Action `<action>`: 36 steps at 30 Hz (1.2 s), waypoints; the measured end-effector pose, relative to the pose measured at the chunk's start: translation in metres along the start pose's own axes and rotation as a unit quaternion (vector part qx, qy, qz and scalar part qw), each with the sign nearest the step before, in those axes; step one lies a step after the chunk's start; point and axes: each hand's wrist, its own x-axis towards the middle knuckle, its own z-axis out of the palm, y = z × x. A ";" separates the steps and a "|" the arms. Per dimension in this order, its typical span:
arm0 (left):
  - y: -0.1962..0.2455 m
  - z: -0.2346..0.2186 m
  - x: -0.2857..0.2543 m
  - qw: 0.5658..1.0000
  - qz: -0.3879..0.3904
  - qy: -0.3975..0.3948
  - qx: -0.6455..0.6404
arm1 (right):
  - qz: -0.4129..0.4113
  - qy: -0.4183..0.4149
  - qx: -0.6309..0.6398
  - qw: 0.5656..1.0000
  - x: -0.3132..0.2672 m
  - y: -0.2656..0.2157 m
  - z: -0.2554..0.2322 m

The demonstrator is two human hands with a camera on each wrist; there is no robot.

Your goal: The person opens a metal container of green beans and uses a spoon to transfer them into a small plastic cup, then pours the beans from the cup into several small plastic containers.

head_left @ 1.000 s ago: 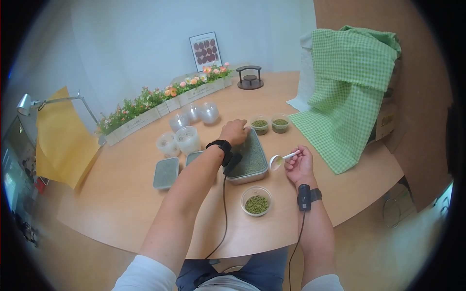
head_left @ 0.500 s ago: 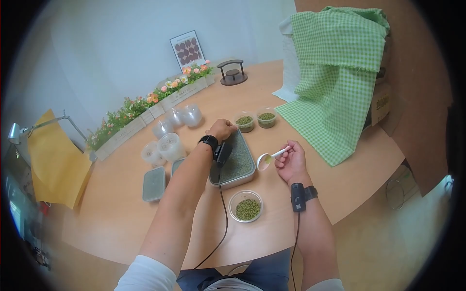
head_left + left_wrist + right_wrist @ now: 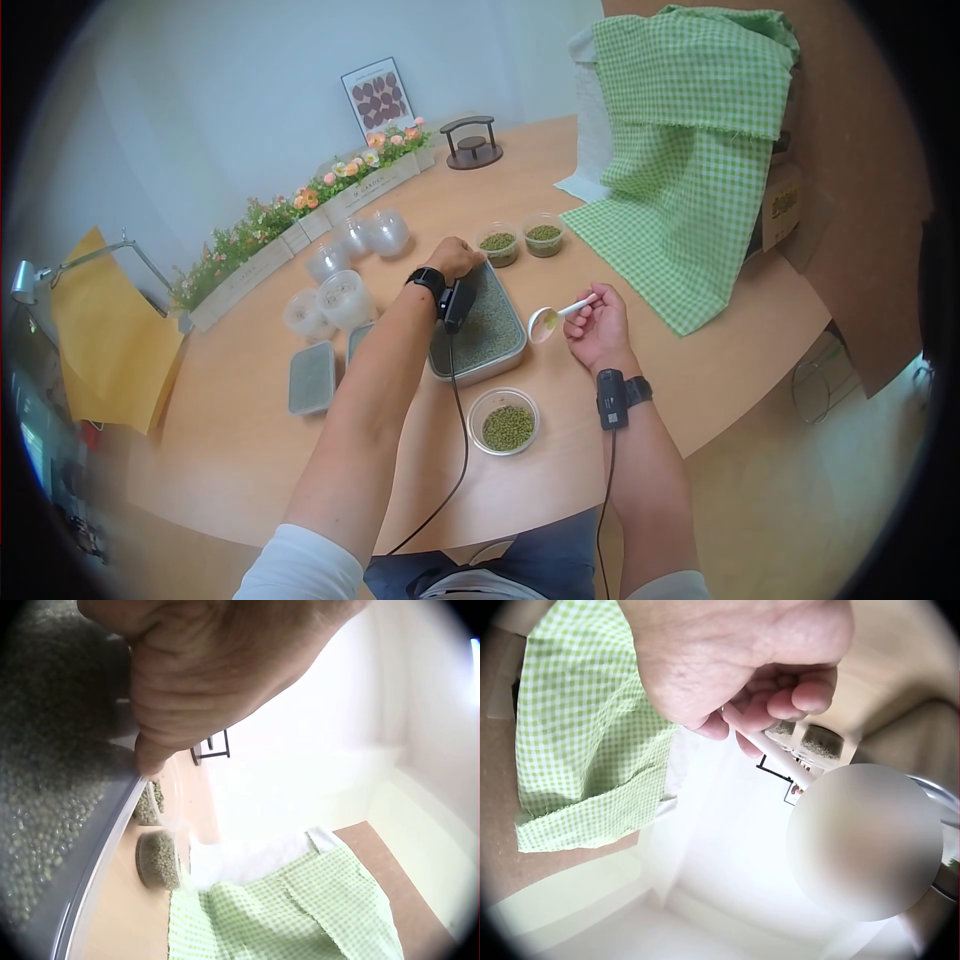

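Note:
My left hand [image 3: 456, 259] grips the far corner of a large rectangular box [image 3: 497, 335]. Its top is grey and see-through, with many small beans showing beneath. In the left wrist view the thumb [image 3: 154, 754] presses at the box's rim [image 3: 112, 825]; the other fingertips are hidden. My right hand [image 3: 600, 330] holds a white spoon [image 3: 570, 310] by its handle, palm turned up, right of the box. A few green bits show in the spoon's bowl, which is blurred in the right wrist view. A round tub of green beans [image 3: 508, 428] stands in front of the box.
Two small tubs of beans [image 3: 544, 234] stand behind the box. At left are lidded boxes [image 3: 312, 378], white tubs [image 3: 345, 298] and clear cups [image 3: 388, 232]. A flower planter [image 3: 300, 225] lines the back; a green checked cloth [image 3: 690, 180] drapes at right.
The head view has shifted, so the table's things sit further left and higher. My left fingers have drawn in at the box's corner. The right hand keeps the spoon.

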 end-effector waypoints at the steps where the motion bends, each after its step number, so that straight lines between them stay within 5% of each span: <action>1: -0.003 0.002 0.002 1.000 -0.001 0.000 0.000 | -0.001 -0.001 0.002 1.000 0.001 0.001 -0.001; 7: -0.012 0.009 0.005 0.999 0.030 0.006 0.029 | -0.001 -0.003 0.017 1.000 0.001 -0.001 -0.001; 13: 0.005 0.012 -0.037 0.988 0.058 0.126 0.072 | 0.001 -0.015 0.015 1.000 0.005 -0.001 -0.004; 16: 0.027 0.004 -0.079 0.970 0.120 0.112 0.181 | 0.002 -0.027 0.017 1.000 0.008 -0.001 -0.009; 18: 0.029 0.011 -0.108 0.950 0.220 0.033 0.221 | 0.002 -0.033 0.022 0.999 0.009 -0.001 -0.012; 21: 0.032 0.022 -0.151 0.927 0.216 -0.070 0.298 | -0.005 -0.028 0.025 0.999 0.010 -0.001 -0.012; 32: 0.031 0.020 -0.163 0.942 0.196 -0.090 0.256 | -0.002 -0.033 0.006 0.999 0.009 -0.002 -0.011; 34: 0.011 0.011 -0.156 0.957 0.260 -0.028 0.128 | -0.001 -0.033 0.002 0.999 0.010 -0.003 -0.011; 36: -0.003 -0.007 -0.157 0.950 0.284 0.019 0.128 | -0.004 -0.027 0.002 1.000 0.009 -0.002 -0.010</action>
